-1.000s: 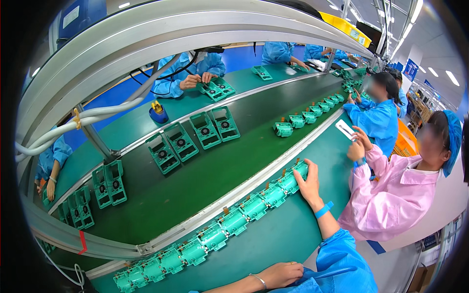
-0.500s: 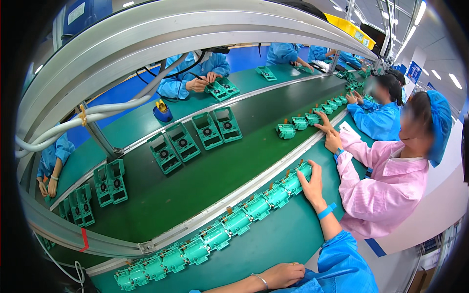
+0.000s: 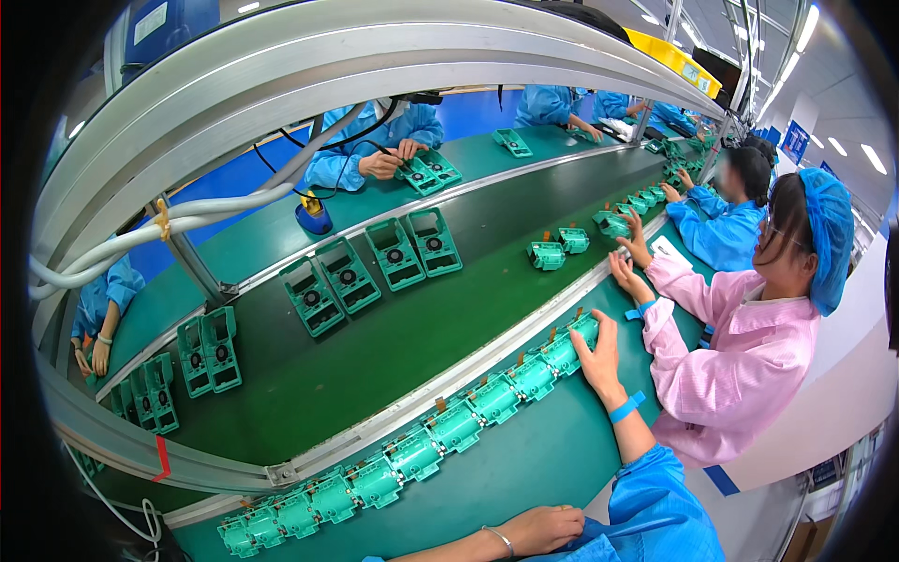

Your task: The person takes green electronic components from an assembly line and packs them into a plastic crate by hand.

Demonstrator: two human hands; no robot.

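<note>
A long row of green plastic housings (image 3: pixel 414 454) with small brown tabs runs along the near bench, beside the metal rail. My right hand (image 3: pixel 602 361), wearing a blue wrist strap, curves its thumb and fingers around the end housing (image 3: pixel 562 352) at the row's right end. Lower down, my left hand (image 3: pixel 546 529) lies closed against my right sleeve, a bracelet on its wrist. Nothing shows in its curled fingers, though their underside is hidden.
Beyond the metal rail (image 3: pixel 449 379), a green conveyor belt (image 3: pixel 393 347) carries green frames with round black parts (image 3: pixel 347 276) and more housings (image 3: pixel 546 255). A person in pink (image 3: pixel 740 347) sits at my right. Other people in blue work across the belt. A metal beam (image 3: pixel 309 66) arches overhead.
The person in pink has spread both hands by the belt, and a housing there now sits tilted at their fingers. Frames on the belt have shifted slightly left. My hands have stayed put.
</note>
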